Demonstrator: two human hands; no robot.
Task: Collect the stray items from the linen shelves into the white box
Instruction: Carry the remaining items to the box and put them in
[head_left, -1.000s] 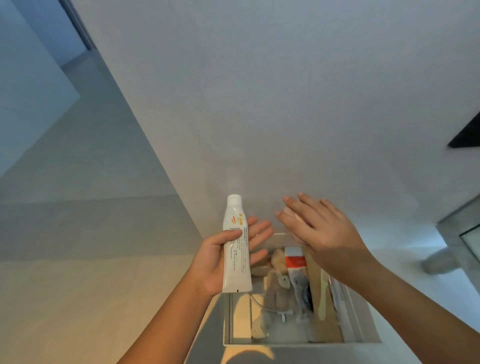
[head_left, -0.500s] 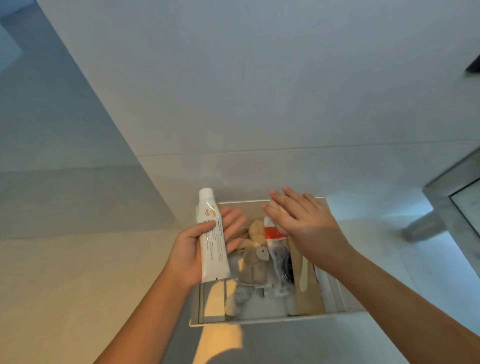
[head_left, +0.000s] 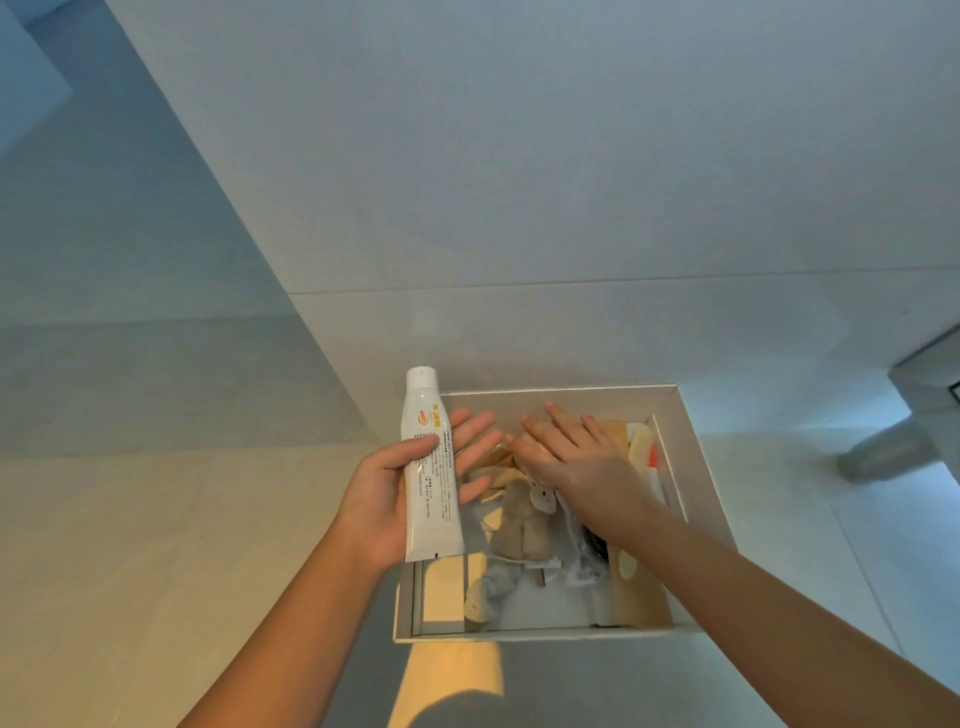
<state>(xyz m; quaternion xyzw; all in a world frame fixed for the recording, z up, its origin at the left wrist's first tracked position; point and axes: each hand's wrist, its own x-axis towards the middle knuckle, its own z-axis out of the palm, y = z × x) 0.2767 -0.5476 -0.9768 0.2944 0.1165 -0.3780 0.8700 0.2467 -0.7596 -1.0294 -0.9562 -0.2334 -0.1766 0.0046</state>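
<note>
The white box (head_left: 698, 499) sits on the floor against a pale wall, seen from above. My left hand (head_left: 384, 493) holds a white tube (head_left: 431, 467) with an orange logo upright over the box's left edge, thumb across it and fingers spread. My right hand (head_left: 571, 462) hovers flat, palm down and fingers apart, over the box's middle. Inside lie a beige plush toy (head_left: 519, 530), a white cable (head_left: 540, 564), a cream comb (head_left: 641, 447) and other small items, partly hidden by my right hand.
The wall (head_left: 519, 182) rises directly behind the box. A metal-framed fixture (head_left: 924, 384) and a grey leg (head_left: 883, 457) stand at the right. Pale floor (head_left: 130, 545) spreads left, with a warm light patch (head_left: 447, 680) in front of the box.
The view has tilted down, so the whole box now shows. Both hands have sunk closer to the box, the tube still in my left hand, the right hand still flat above the contents.
</note>
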